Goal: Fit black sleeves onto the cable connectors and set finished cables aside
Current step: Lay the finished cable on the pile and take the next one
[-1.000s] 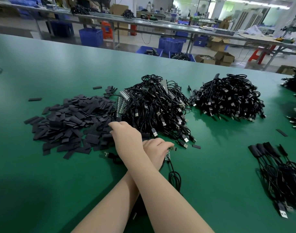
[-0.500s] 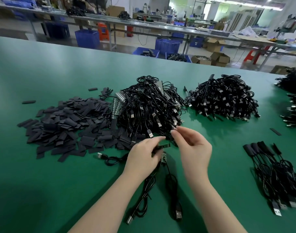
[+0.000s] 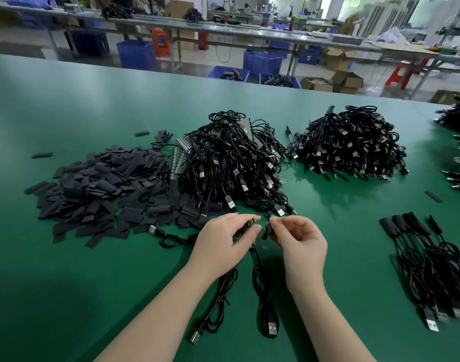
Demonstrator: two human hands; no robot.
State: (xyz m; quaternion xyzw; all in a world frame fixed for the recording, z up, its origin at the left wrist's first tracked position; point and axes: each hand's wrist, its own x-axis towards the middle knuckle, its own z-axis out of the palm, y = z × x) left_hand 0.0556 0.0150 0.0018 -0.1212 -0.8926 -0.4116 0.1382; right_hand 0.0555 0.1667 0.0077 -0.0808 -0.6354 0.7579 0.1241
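Counter: the green mat I work at runs wide, from my near edge to the aisle.
Floor: grey, glossy, strewn beyond my counter.
Benches: long metal-legged tables cross the room ahead of me, tops cluttered.
Crates: blue plastic bins stand under and beside them.
Stools: orange-red ones, another at right.
Boxes: open cardboard cartons on the floor.
Light: bright daylight at the far end.

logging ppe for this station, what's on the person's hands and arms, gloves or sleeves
Nothing worn: the left hand and right hand are bare, with no gloves, rings or watch showing. Both forearms are uncovered to the frame's bottom edge, with no sleeves in sight.
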